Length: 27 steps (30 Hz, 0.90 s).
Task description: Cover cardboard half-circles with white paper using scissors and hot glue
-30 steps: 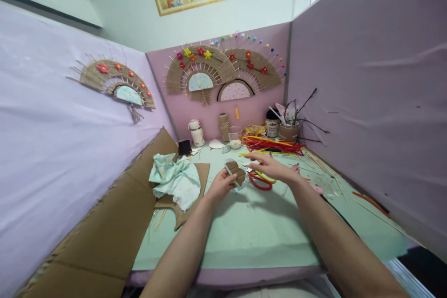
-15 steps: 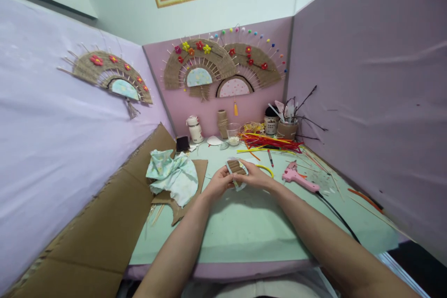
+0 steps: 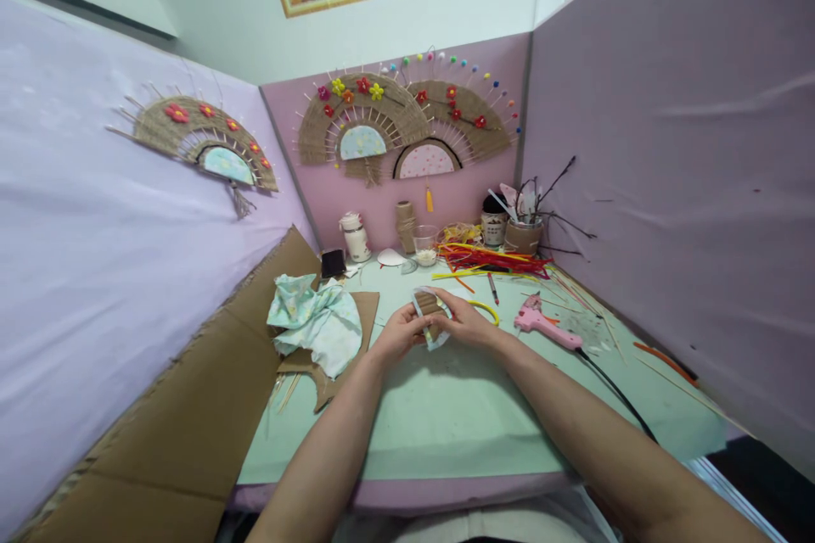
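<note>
Between my two hands, over the middle of the table, is a small cardboard piece (image 3: pixel 431 303) with pale floral fabric folded over its edges. My left hand (image 3: pixel 402 333) grips its left side, thumb pressed on the brown face. From the right, my right hand (image 3: pixel 463 321) holds the other side, with its thumb near the left one. The fingers behind the piece are partly hidden. Just beyond my right hand shows a yellow curved handle (image 3: pixel 489 310), partly covered by the hand. A pink glue gun (image 3: pixel 548 329) lies to the right on the table.
Crumpled floral fabric (image 3: pixel 318 322) lies on cardboard (image 3: pixel 366 310) at left. At the back stand a white bottle (image 3: pixel 355 237), a twine spool (image 3: pixel 406 226) and a plastic cup (image 3: pixel 425 246). Red pipe cleaners (image 3: pixel 497 259) lie behind my hands. The glue gun's black cord (image 3: pixel 615 390) runs toward the front right.
My right fingers have shifted slightly along the top edge of the fabric-edged piece, and more of its upper rim shows. Both hands keep their hold; the view has moved a little.
</note>
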{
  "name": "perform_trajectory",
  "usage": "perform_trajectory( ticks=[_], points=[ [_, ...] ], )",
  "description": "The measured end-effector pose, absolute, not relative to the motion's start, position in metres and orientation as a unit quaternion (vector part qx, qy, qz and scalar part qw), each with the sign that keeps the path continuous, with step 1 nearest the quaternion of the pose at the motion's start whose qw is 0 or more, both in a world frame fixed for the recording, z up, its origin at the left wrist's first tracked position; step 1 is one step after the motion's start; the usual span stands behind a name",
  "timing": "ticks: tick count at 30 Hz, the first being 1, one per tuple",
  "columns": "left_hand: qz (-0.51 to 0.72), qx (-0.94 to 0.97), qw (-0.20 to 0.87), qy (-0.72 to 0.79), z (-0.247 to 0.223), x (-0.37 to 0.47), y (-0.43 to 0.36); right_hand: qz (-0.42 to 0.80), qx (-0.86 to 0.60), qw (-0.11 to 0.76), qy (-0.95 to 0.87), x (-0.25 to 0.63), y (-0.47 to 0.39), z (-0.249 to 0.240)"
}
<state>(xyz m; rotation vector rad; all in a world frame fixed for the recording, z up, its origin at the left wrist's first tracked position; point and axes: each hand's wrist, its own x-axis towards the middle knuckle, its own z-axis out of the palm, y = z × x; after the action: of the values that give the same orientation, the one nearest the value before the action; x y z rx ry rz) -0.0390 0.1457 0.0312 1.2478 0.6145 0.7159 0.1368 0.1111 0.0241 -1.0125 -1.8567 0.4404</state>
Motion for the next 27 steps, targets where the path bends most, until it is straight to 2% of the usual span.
perform_trajectory(
  ticks=[14,20,27],
  points=[
    [0.296,0.544,0.738,0.269,0.03,-0.049,0.156,0.035,-0.427,0.354,-0.831,0.149,0.108,0.027],
    [0.3,0.533,0.718,0.333,0.03,-0.05,0.161,0.029,-0.473,0.293,-0.831,0.144,0.106,0.025],
    [0.312,0.532,0.699,0.361,0.029,-0.05,0.162,0.044,-0.498,0.266,-0.824,0.141,0.105,0.023]
  ],
)
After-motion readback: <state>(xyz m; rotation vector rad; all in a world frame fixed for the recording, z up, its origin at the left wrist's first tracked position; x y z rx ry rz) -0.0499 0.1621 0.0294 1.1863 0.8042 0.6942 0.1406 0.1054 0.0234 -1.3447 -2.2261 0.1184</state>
